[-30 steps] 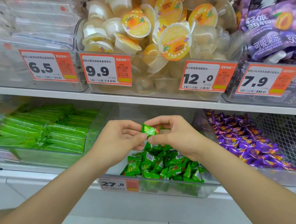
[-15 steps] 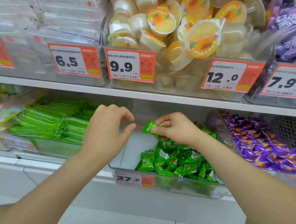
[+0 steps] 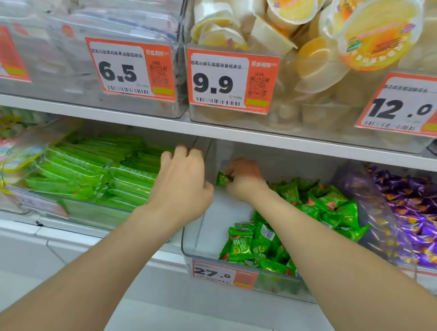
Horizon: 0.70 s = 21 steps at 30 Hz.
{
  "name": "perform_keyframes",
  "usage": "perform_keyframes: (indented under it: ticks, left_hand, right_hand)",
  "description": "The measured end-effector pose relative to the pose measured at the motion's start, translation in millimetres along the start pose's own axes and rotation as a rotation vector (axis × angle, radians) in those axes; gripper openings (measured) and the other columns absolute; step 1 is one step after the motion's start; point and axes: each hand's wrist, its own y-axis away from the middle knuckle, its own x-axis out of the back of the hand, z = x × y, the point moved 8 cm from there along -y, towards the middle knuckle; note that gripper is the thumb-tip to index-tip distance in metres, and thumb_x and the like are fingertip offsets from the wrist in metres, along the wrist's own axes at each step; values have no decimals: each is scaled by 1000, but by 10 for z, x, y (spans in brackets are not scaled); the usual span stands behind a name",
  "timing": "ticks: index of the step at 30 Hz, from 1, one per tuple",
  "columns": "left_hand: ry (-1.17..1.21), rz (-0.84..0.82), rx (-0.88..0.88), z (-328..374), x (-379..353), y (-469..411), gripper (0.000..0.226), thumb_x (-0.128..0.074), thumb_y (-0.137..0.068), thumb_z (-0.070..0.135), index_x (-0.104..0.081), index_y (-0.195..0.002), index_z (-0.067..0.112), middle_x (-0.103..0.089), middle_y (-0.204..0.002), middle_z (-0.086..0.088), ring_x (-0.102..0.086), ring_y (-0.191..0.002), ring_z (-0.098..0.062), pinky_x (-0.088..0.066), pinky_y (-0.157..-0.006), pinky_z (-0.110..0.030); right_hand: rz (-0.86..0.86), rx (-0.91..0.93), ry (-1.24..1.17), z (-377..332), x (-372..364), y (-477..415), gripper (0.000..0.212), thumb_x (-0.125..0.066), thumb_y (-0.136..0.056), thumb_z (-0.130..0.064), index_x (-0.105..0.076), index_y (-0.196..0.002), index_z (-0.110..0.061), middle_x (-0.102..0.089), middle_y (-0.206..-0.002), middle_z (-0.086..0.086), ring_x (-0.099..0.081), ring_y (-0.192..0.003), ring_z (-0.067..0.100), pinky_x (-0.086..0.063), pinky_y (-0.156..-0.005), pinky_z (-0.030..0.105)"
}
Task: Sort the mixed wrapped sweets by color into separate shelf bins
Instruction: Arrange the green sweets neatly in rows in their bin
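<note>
SWEETS SHELF: A person's right hand (image 3: 244, 181) pinches a single green wrapped sweet (image 3: 223, 179) between thumb and fingertips. It holds the sweet above the bare back-left corner of the clear bin tagged 27.8 (image 3: 196, 238), behind the heap of matching green sweets (image 3: 317, 210) that fills the bin's front and right. The left hand (image 3: 181, 185) hangs just outside the bin's left wall, back of the hand up and fingers bent over the long green packets (image 3: 93, 178) in the neighbouring tray. Its fingertips are hidden, so I cannot tell whether it grips anything. Purple sweets (image 3: 420, 217) lie in the bin to the right, and jelly cups (image 3: 307, 44) are stacked on the shelf above.

The sweet's colour matches this bin, so the step in hand looks like a drop-off. Done well, the hand would sink below the bin's rim before the pinch loosens, letting the sweet land on the bare floor or against the heap. The drop should stay well inside the left wall. A sweet that slips over it would fall among green packets of nearly the same shade and be hard to find. The left hand does best to stay clear of the drop.
</note>
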Motion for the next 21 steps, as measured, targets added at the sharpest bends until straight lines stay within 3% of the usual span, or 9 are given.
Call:
perform_keyframes:
  ticks: [5,10,14,18,21]
  left_hand:
    - [-20,-30,-76,3,-112,-4,49,-63,-91,33,-48,-131,11,-51,-123,-12,-46,-114,-35,-46,-98,-47]
    - [4,-35,-67,-17,-133,23,54,-62,-92,33,-43,-137,12,-52,-123,-10,-48,-115,-36,-48,-96,-49]
    - [-54,-10,-93,36,-139,87,55,-62,-91,36,-42,-137,12,-46,-124,-10,-46,-114,-35,-46,-92,-45]
    - [-123,52,-89,45,-54,143,50,-63,-89,32,-45,-131,12,-43,-124,-11,-47,-110,-35,-45,-87,-43]
    - [-176,75,-59,17,19,166,50,-63,-85,24,-48,-131,13,-44,-125,-11,-48,-109,-36,-45,-84,-43]
  right_hand:
    - [66,67,166,-45,-10,-58,26,-61,-96,-12,-68,-121,-15,-67,-119,16,-66,-112,41,-52,-85,38]
    - [125,111,270,-109,117,20,26,-60,-100,-20,-60,-125,-13,-63,-116,20,-64,-108,43,-46,-76,38]
    - [77,139,206,-172,129,88,22,-59,-98,-15,-59,-119,-9,-61,-113,21,-63,-103,43,-48,-75,37]
    - [67,113,197,-140,319,210,31,-62,-97,-18,-54,-126,-11,-58,-117,20,-61,-105,42,-55,-87,42]
    - [33,145,237,-87,425,425,17,-62,-91,-21,-66,-107,-16,-64,-109,12,-63,-100,36,-55,-82,37]
